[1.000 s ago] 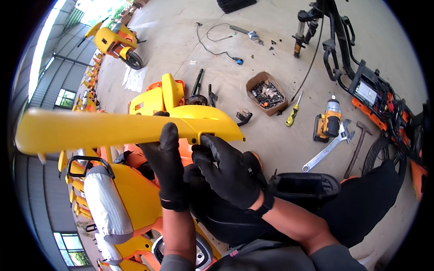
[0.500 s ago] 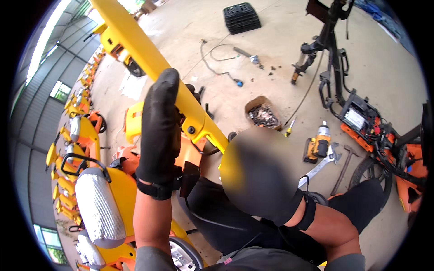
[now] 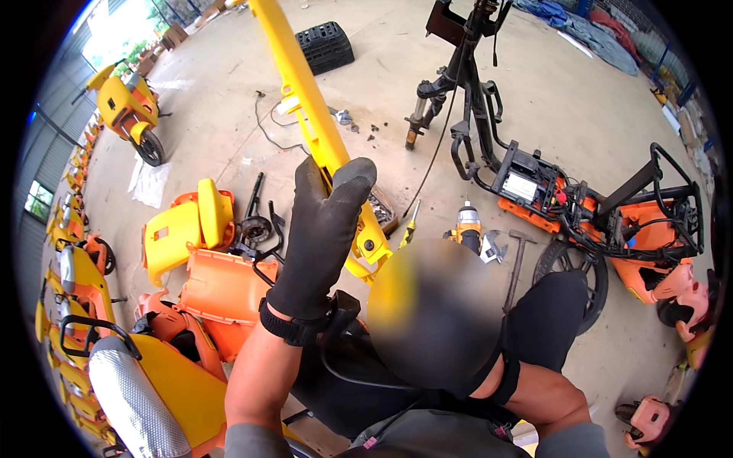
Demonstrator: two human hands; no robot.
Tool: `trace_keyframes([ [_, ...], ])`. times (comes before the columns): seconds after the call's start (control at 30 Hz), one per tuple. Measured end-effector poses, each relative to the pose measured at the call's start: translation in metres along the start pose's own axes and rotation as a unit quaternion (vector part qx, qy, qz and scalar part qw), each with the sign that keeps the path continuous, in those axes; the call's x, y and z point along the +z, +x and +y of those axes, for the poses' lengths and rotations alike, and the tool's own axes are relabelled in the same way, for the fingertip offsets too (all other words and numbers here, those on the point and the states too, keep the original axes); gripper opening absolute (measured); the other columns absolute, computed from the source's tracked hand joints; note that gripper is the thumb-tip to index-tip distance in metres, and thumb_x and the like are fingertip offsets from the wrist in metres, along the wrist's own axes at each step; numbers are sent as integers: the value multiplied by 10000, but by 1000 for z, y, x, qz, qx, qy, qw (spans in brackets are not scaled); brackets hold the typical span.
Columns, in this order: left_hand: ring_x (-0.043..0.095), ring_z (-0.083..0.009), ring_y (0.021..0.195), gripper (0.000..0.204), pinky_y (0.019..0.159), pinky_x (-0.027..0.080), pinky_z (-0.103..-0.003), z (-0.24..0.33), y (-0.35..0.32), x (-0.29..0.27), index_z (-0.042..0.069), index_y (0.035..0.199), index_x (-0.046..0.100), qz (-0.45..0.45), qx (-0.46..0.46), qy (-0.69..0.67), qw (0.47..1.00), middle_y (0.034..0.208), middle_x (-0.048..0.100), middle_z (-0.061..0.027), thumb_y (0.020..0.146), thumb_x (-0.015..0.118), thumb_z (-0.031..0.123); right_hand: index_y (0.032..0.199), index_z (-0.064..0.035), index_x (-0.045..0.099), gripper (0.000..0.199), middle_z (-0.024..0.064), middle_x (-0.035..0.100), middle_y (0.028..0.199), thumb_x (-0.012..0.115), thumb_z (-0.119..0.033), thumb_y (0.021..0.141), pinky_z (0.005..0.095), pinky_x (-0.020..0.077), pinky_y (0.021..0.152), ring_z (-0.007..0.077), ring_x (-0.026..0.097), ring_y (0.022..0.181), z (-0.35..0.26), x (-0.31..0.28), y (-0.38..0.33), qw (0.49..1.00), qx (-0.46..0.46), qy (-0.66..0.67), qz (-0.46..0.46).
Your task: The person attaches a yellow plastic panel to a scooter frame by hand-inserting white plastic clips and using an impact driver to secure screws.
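The long yellow panel (image 3: 305, 99) is right in front of me, standing steeply on end. Its long axis runs from the low end near my lap up and away to my left, so the far tip points off past the top edge of the view, over the concrete floor (image 3: 214, 122). The near end, with its holes and mounting tabs, sits lowest, just right of my left wrist and close above the black seat across my knees.

My left hand (image 3: 321, 237), in a dark glove, is clenched around the panel partway up from that low end, fingers curled over the edge, forearm rising from below. It is plainly the hand nearer the panel and the one bearing it. My right hand (image 3: 439, 313) is a blur low down, just beside the panel's bottom end; I cannot tell whether it grips anything or hangs loose.

Further out, to my left lie loose yellow and orange body covers (image 3: 191, 229). Beyond the panel's low end, a yellow cordless driver (image 3: 467, 225) and a hammer (image 3: 518, 259) rest on the floor. To my right stands a stripped black scooter frame (image 3: 534, 175) with orange parts.
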State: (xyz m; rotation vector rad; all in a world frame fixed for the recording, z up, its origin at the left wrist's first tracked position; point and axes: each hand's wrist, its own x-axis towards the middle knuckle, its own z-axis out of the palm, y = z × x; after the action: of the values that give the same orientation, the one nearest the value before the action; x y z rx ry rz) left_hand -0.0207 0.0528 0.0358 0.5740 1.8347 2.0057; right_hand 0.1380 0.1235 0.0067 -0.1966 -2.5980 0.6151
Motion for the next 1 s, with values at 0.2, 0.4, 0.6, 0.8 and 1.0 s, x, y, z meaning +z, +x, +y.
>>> trace_keyframes([
  [0.2, 556, -106, 817, 419, 699, 476, -267, -3, 8, 15, 6, 1150, 484, -14, 6, -21, 1000, 934, 561, -55, 888, 685, 264, 947, -74, 682, 265, 72, 639, 920, 760, -280, 799, 437, 471, 748, 280, 607, 835, 13, 5, -3, 996, -68, -11, 64],
  [0.4, 556, -123, 827, 448, 712, 480, -290, -10, 16, 20, 6, 1151, 462, -38, -8, -13, 999, 949, 555, -64, 881, 692, 279, 929, -64, 686, 241, 77, 639, 910, 769, -240, 787, 420, 472, 720, 279, 601, 827, 16, 7, -3, 996, -54, -47, 58],
  [0.6, 561, -124, 836, 484, 724, 488, -302, -6, 12, 22, -5, 1178, 453, -66, -9, -3, 998, 951, 565, -72, 848, 715, 233, 996, -49, 674, 294, 96, 659, 935, 774, -229, 787, 421, 492, 715, 288, 626, 827, 21, -2, -2, 998, -62, 4, 28],
  [0.8, 592, -120, 867, 502, 753, 508, -290, -5, 0, 26, -10, 1216, 453, -89, -2, 17, 996, 990, 597, -86, 846, 718, 201, 1105, 48, 544, 511, 223, 616, 975, 710, -377, 876, 446, 486, 742, 349, 618, 871, 21, -52, 1, 947, 99, 214, -216],
  [1.0, 606, -122, 868, 568, 746, 517, -293, -5, 9, 24, -8, 1269, 439, -139, 8, 20, 990, 994, 598, -68, 847, 734, 231, 1190, 70, 491, 697, 200, 632, 922, 742, -477, 838, 371, 505, 696, 283, 652, 807, 42, -45, 12, 954, 81, 216, -191],
])
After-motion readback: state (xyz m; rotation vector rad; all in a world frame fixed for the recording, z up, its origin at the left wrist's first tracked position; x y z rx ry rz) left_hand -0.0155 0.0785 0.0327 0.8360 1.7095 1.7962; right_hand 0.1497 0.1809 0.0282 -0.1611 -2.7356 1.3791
